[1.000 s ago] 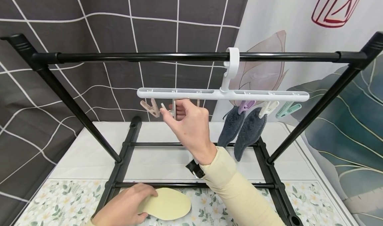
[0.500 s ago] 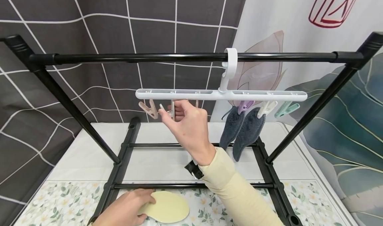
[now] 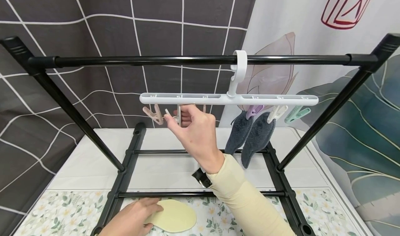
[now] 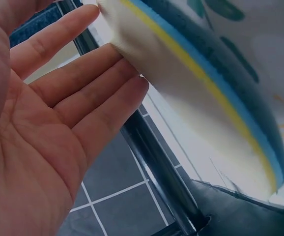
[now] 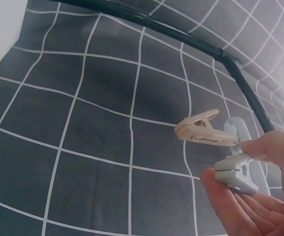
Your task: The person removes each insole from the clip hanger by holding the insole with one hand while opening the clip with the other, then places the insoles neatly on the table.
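My right hand point(image 3: 198, 135) pinches a white clothespin point(image 5: 238, 179) under the left half of a white clip hanger point(image 3: 187, 98), thumb on one handle and fingers on the other. A pale pink clothespin point(image 3: 154, 114) hangs just left of it. Low down, my left hand point(image 3: 134, 215) holds a pale yellow insole point(image 3: 175, 217) by its left end, thumb on the near side. The left wrist view shows the insole's layered edge and its dark fuzzy other face. On the hanger's right half, purple and white clothespins hold two dark grey fuzzy insoles point(image 3: 259, 138).
The hanger hooks over the top bar point(image 3: 125, 60) of a black rack. A mint green clothespin point(image 3: 297, 114) hangs at the hanger's right end. The rack stands on a surface with a white and floral cover point(image 3: 75, 208). Behind hangs a dark gridded curtain point(image 3: 93, 41).
Everything in the head view has shifted slightly left. The left hand and insole sit a little lower than a second ago; the right hand keeps its pinch on the clothespin.
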A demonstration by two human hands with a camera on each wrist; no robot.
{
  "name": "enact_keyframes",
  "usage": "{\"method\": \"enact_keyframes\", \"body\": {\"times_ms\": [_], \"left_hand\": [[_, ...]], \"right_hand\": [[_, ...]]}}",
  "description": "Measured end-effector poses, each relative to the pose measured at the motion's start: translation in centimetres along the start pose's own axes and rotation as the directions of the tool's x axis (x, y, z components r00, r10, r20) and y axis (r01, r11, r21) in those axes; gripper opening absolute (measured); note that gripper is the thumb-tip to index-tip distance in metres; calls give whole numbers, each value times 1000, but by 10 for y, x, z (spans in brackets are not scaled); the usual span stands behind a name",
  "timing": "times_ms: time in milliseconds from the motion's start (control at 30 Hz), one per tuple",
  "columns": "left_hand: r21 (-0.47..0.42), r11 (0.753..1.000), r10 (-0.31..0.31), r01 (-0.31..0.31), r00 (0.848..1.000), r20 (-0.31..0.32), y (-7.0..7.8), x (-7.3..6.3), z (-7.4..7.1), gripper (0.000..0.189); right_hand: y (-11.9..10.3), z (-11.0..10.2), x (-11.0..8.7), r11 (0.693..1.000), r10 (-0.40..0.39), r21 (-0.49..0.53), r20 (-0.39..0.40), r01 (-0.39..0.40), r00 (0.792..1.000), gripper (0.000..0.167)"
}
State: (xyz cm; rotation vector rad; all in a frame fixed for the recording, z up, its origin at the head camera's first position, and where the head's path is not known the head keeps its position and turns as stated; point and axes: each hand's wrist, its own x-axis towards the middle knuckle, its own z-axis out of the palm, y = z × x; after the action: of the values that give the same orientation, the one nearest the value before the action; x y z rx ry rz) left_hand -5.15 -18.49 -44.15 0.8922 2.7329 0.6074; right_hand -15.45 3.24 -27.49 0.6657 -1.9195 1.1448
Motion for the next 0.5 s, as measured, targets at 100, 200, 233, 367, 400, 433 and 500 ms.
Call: {"method": "enact_keyframes", "body": {"times_ms": [100, 200, 233, 367, 400, 433, 500], "left_hand": [[9, 1000, 11, -11, 1000, -10, -1, 0, 1, 41], [13, 1000, 8, -8, 1000, -11, -1, 0, 2, 41], [14, 1000, 4, -4, 1000, -8, -2, 0, 2, 41], [19, 1000, -13, 13, 1000, 3, -2, 1, 2, 41], [21, 1000, -15, 15, 1000, 3, -2, 1, 3, 41], [22, 1000, -17, 17, 1000, 4, -2, 1, 3, 42], [23, 1000, -20, 19, 1000, 2, -2, 1, 3, 42]], "right_hand": [[0, 0, 0, 1000, -3, 12, -2, 3, 1000, 20], [1, 0, 0, 1000, -5, 19, -2, 5, 1000, 20], [1, 0, 0, 1000, -5, 19, -2, 5, 1000, 20], [1, -1, 0, 1000, -1, 5, -4, 1, 1000, 20], [1, -1, 0, 1000, 1, 4, -5, -1, 1000, 21], [1, -1, 0, 1000, 2, 5, -4, -2, 1000, 21], [1, -1, 0, 1000, 4, 12, -3, -4, 1000, 21]]}}
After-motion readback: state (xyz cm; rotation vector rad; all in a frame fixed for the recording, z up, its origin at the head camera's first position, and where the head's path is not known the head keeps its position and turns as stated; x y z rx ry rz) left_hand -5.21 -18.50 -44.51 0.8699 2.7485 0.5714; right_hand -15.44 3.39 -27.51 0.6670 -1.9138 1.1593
